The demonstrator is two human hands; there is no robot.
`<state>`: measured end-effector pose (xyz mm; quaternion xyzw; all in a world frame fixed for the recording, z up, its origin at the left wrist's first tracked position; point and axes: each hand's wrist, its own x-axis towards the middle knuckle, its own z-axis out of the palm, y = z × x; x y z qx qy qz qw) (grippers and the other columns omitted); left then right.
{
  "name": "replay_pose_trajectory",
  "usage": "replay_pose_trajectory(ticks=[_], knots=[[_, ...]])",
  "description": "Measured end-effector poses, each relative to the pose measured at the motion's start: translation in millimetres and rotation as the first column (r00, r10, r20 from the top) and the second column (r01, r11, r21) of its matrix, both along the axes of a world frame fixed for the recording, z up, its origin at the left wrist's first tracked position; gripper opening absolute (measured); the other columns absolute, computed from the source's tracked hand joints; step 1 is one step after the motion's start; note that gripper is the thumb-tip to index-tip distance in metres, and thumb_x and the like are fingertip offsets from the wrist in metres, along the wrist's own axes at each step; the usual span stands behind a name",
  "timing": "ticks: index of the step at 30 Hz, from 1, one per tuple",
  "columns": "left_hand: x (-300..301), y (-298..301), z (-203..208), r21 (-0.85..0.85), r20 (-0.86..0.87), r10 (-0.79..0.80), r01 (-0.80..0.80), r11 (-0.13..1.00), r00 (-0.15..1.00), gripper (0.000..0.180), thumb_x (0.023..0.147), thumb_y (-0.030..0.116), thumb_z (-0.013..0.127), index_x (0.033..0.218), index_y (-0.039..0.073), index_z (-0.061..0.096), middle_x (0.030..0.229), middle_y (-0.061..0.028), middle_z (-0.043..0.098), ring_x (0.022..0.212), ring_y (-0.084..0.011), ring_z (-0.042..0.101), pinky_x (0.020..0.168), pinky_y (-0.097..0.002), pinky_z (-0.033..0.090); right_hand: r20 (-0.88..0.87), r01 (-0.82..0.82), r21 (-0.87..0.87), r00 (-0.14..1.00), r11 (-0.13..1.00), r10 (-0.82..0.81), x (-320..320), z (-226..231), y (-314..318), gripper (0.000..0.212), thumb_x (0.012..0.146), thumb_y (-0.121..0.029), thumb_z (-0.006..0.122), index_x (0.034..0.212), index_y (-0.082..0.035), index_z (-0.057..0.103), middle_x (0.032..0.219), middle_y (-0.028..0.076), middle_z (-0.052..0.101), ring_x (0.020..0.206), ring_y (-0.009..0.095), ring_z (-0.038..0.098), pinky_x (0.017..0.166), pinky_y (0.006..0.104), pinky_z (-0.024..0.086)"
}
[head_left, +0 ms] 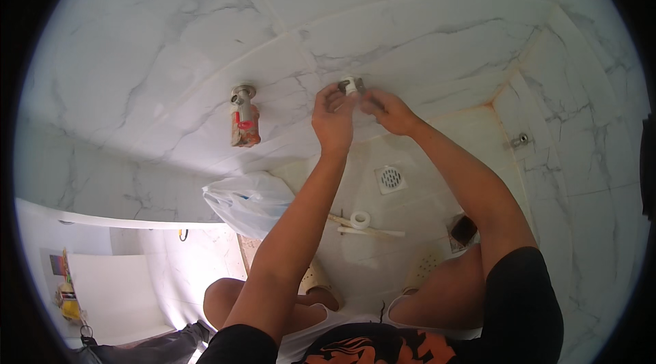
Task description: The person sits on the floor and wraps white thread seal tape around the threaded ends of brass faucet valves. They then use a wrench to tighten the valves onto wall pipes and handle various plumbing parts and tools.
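Head view, hands (333,120) (391,113) at wall fitting (351,85)

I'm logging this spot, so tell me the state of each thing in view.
Left hand: fingers curled on the fitting
Right hand: at the fitting, blurred, grip unclear
Fitting: at the wall, partly hidden
Valve: wall-mounted, open or shut unclear
Bag: bulging
White ring: lying flat
Drain: grate in place

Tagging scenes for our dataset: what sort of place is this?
Likely a bathroom or other wet room: marble-patterned wall tiles, a floor drain with a round grate, and a metal angle valve on the wall.
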<state>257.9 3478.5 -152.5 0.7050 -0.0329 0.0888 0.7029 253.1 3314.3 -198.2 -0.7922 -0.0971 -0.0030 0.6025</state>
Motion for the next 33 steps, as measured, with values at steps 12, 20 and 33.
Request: replay_pose_trajectory(ticks=[12,20,33], knots=[[0,-13,-16,-0.292,-0.121,-0.060,0.023,0.956,0.991,0.052,0.094,0.013,0.076,0.131,-0.010,0.047,0.117,-0.0175,0.065,0.104,-0.0201,0.068,0.093,-0.0288,0.056,0.379,0.275,-0.553,0.924,0.786,-0.057,-14,67,-45,0.025,0.101,-0.034,0.061,0.107,-0.010,0.063,0.089,0.011,0.067,0.082,0.033,0.063,0.072,0.0443,0.048],[-1,-17,-12,-0.184,-0.079,0.036,-0.050,0.982,0.996,0.046,0.095,0.013,0.075,0.128,-0.009,0.051,0.117,-0.0185,0.065,0.104,-0.0206,0.068,0.094,-0.0293,0.056,0.286,0.225,-0.549,0.956,0.805,-0.072,-21,48,-51,0.029,0.102,-0.037,0.059,0.104,-0.008,0.061,0.086,0.014,0.067,0.083,0.035,0.064,0.072,0.0473,0.048],[1,-25,-22,-0.664,-0.202,-0.200,0.015,0.747,0.959,0.039,0.100,0.010,0.067,0.129,-0.008,0.049,0.125,-0.0172,0.062,0.112,-0.0235,0.066,0.101,-0.0323,0.055,0.228,0.180,-0.948,0.959,0.262,0.168,-15,194,-20,0.016,0.091,-0.022,0.066,0.090,-0.005,0.069,0.083,0.013,0.071,0.079,0.034,0.069,0.070,0.0452,0.054]])
